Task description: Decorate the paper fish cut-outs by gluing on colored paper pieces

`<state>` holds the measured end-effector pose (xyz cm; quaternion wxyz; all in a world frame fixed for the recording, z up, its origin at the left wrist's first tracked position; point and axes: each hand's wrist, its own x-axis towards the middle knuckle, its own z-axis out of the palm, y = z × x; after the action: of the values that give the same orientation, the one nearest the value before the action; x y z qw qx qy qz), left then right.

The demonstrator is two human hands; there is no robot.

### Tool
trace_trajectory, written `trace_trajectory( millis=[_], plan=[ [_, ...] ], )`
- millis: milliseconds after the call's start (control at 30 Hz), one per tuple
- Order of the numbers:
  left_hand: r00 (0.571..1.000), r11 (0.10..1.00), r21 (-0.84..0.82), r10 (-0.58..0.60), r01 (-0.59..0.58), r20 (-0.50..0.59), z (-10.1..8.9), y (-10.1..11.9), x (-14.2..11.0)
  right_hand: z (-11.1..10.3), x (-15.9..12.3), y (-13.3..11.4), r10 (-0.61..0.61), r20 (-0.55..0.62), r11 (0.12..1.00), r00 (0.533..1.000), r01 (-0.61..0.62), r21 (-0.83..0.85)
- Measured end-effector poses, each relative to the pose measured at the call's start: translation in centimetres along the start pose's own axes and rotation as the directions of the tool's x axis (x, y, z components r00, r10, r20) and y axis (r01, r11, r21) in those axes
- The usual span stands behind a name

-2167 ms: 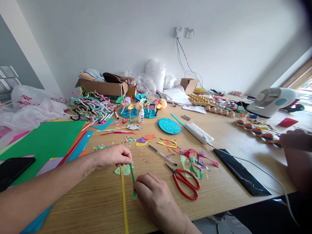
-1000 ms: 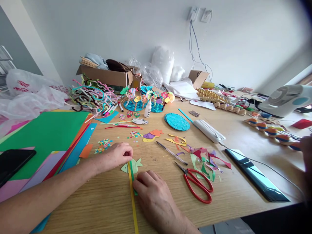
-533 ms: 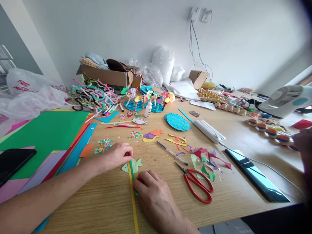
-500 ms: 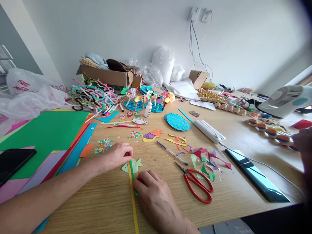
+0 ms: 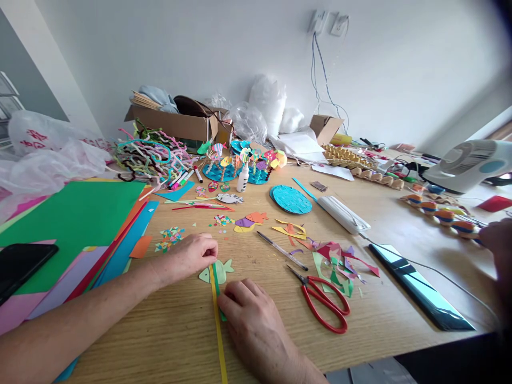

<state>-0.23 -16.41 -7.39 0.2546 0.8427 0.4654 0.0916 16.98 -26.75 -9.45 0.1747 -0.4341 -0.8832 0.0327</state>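
A light green paper fish (image 5: 221, 271) lies flat on the table in front of me. Across it run a narrow yellow paper strip (image 5: 219, 336) and a green paper strip (image 5: 216, 274), side by side. My left hand (image 5: 192, 255) is closed in a pinch at the upper ends of the strips, just above the fish. Lower down, my right hand (image 5: 256, 320) rests on the table with its fingers curled on the green strip, whose lower part they partly cover. The yellow strip extends past my right hand toward the near table edge.
Red-handled scissors (image 5: 310, 281), a pen (image 5: 282, 250) and paper scraps (image 5: 334, 266) lie to the right. A black phone (image 5: 420, 288) is farther right. Coloured paper sheets (image 5: 80, 213) fill the left. Paper fish (image 5: 245, 223) and a glue bottle (image 5: 242, 178) stand beyond. Another person's hand (image 5: 498, 237) shows at right.
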Motion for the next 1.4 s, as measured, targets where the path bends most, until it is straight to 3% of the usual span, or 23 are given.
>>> trace_trajectory(
  millis=[1400],
  plan=[
    [1.0, 0.996, 0.085, 0.007, -0.006, -0.014, 0.18, 0.18, -0.09, 0.01, -0.14, 0.04, 0.005, 0.047, 1.0, 0.999, -0.004, -0.016]
  ],
)
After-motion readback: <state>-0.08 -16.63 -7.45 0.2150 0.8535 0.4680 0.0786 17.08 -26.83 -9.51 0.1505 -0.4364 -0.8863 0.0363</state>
